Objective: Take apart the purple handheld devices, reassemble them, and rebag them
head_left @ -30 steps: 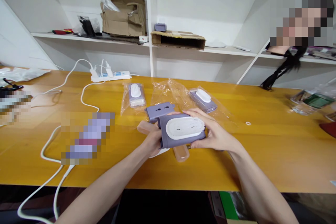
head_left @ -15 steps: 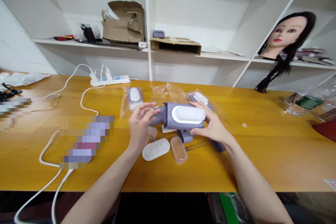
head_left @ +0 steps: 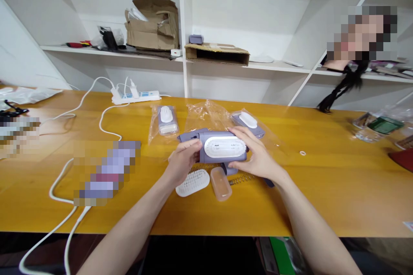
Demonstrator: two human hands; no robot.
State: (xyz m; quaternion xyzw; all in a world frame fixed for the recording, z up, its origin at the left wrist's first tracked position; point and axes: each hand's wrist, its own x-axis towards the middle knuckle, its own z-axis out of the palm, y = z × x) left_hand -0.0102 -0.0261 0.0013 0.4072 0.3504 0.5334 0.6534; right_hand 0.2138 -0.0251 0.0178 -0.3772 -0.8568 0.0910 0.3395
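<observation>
My right hand [head_left: 258, 154] is closed round the right end of a purple-grey housing [head_left: 203, 154], which has a white oval bristle plate [head_left: 225, 147] on its front. At the housing's left end, my left hand [head_left: 183, 159] pinches a purple-grey piece [head_left: 189, 137] with a pointed tip. Whether piece and housing are joined, I cannot tell. Below them on the table lie a loose white oval bristle plate [head_left: 193, 183], a translucent pinkish oval cover [head_left: 221, 184] and a coil spring [head_left: 241, 179]. Another purple part [head_left: 229, 170] is partly hidden under the housing.
Two bagged purple brush units [head_left: 167, 120] [head_left: 250, 122] lie behind my hands, with clear plastic film [head_left: 208, 114] between them. A pixelated device [head_left: 108, 172] with white cables is to the left. A power strip [head_left: 138, 97] stands at the back. A small ring [head_left: 302, 153] lies right.
My left hand has closed on the purple piece at the housing's left end. The housing has moved slightly down and left in my right hand, its bristle plate turned more towards me.
</observation>
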